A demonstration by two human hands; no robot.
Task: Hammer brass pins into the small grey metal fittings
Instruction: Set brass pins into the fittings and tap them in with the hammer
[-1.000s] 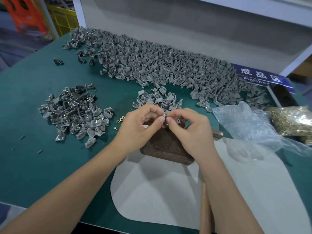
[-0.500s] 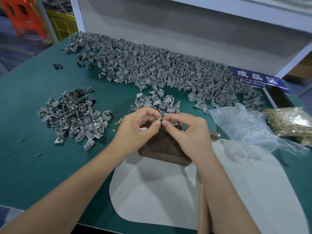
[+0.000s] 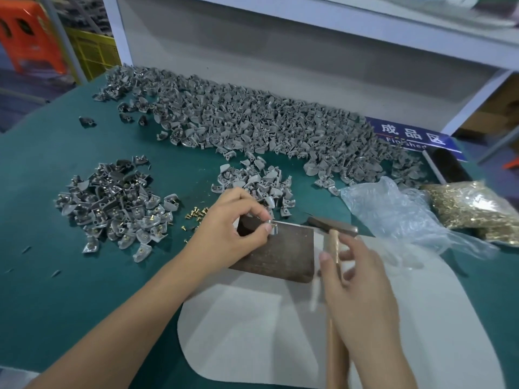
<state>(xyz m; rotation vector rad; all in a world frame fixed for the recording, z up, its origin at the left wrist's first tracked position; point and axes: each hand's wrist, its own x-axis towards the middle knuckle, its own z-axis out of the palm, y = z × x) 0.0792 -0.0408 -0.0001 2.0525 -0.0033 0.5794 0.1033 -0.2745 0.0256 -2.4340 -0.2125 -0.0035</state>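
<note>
Far left on the green surface (image 3: 42, 290) sits a small heap of fittings w/ pins (image 3: 112, 206) already in them. Just right of it, loose brass pins (image 3: 196, 214) lie scattered near my left wrist. My left hand (image 3: 227, 234) has a grip on one small grey fitting (image 3: 273, 226), pinched btwn thumb and forefinger, held at the top edge of the dark metal block (image 3: 280, 254). Behind that, a small cluster of bare fittings (image 3: 258, 183), and along the back a long pile of grey fittings (image 3: 266, 122). The block's near edge rests on a white sheet (image 3: 252, 332). Right of the block lies the hammer (image 3: 334, 242), head beside the block's far corner, wooden handle running toward me. My right hand (image 3: 359, 293) is at the handle, fingers loose and blurred, thumb left of the wood; no firm grip yet. Further right: crumpled clear plastic bag (image 3: 393, 214), then a bag of brass pins (image 3: 471, 209). Blue sign (image 3: 412, 136) behind.
</note>
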